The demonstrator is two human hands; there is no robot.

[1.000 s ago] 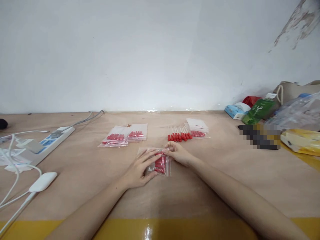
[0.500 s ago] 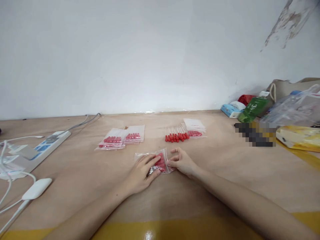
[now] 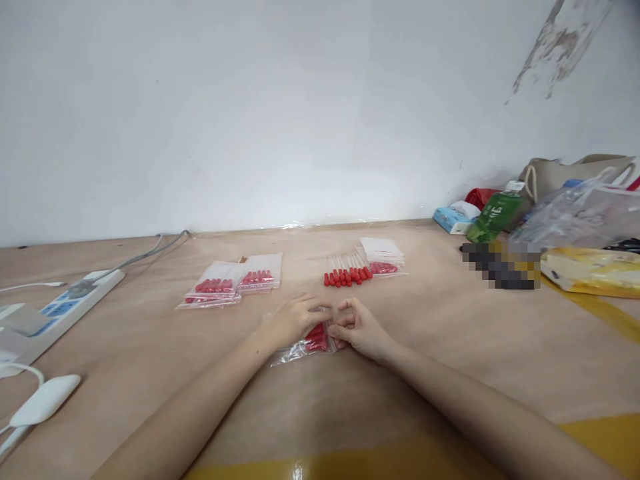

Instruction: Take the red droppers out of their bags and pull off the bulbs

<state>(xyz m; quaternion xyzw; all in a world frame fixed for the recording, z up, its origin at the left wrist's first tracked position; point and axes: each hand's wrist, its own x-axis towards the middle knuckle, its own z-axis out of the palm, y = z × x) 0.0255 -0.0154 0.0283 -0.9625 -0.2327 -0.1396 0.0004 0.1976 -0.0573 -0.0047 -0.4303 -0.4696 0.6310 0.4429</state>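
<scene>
A small clear zip bag (image 3: 306, 345) with red-capped pieces inside lies on the brown paper in front of me. My left hand (image 3: 294, 321) rests on top of it with its fingers curled over the far edge. My right hand (image 3: 361, 329) pinches the bag's right end between thumb and fingers. Loose red-capped droppers (image 3: 346, 272) lie in a row just beyond my hands, beside a stack of empty bags (image 3: 383, 252). Filled bags (image 3: 227, 283) are piled at the left.
A white power strip (image 3: 60, 307) with cables and a white adapter (image 3: 45, 399) lie at the far left. Tissue pack (image 3: 450, 219), green bottle (image 3: 494, 217), plastic bags (image 3: 583, 215) and a yellow packet (image 3: 593, 270) crowd the right by the wall.
My left hand slid forward over the bag and curled its fingers on the far edge. My right hand closed in on the bag's right end. The view shifted slightly right.
</scene>
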